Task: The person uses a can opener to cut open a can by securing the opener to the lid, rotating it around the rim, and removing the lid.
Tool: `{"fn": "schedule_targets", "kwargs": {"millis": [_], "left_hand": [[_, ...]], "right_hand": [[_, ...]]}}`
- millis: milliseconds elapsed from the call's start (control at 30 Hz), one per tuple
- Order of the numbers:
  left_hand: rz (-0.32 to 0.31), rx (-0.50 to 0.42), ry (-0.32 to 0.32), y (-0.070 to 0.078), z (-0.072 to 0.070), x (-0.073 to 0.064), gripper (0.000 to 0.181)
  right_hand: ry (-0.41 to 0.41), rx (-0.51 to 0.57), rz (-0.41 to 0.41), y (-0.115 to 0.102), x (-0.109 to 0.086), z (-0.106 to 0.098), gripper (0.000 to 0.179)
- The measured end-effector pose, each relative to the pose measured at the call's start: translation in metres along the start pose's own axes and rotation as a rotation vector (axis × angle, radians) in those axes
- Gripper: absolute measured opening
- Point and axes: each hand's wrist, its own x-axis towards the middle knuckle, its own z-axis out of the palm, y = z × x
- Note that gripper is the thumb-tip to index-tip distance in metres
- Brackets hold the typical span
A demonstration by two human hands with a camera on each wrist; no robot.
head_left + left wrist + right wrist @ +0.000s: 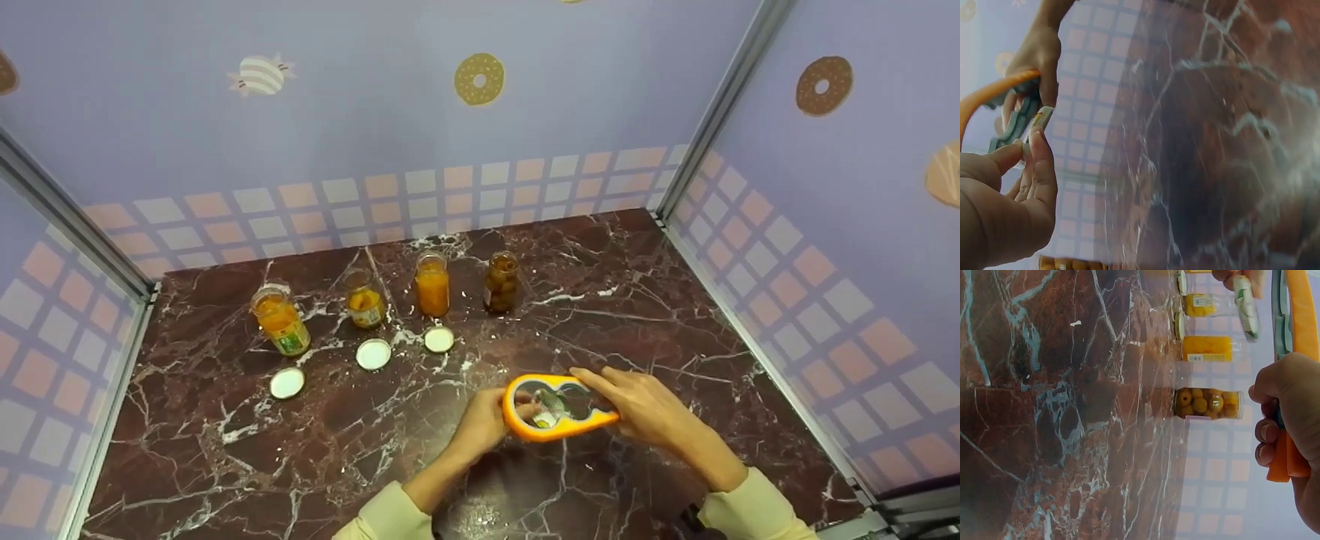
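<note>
My right hand (645, 405) grips the handle end of an orange jar opener (562, 430), which has grey-green toothed openings, above the table. Between thumb and fingers, my left hand (482, 426) pinches a jar lid (1247, 306) with a white and green face. The lid stands on edge close beside the opener's teeth in the left wrist view. A jar of olives (501, 283) without a lid stands behind the hands; in the right wrist view its round fruit shows through the glass.
Left of the olives stand a tall jar of orange fruit (433, 286), a smaller half-filled jar (365, 306) and a labelled jar (283, 322), all uncovered. Before them lie three lids: one right (439, 340), one middle (373, 354), one left (287, 383). Walls enclose the marbled table (360, 450).
</note>
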Motion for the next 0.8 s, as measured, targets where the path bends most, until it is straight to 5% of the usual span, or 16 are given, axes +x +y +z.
{"fn": "schedule_targets", "kwargs": {"millis": [100,333,633,800], "left_hand": [[-0.005,0.061,0.038,-0.007,-0.008,0.008,0.02],[0.037,0.001,0.126,-0.01,-0.029,0.033,0.015],[0.263,0.365,0.304,-0.009,-0.05,0.067,0.012],[0.357,0.588,0.294,-0.015,-0.047,0.084,0.013]], "right_hand": [[0.007,0.008,0.004,0.001,-0.002,0.001,0.099],[0.0,0.05,0.015,0.0,-0.005,0.004,0.1],[-0.025,0.079,0.013,-0.004,-0.006,0.009,0.105],[-0.03,0.084,0.01,-0.006,-0.006,0.013,0.102]]}}
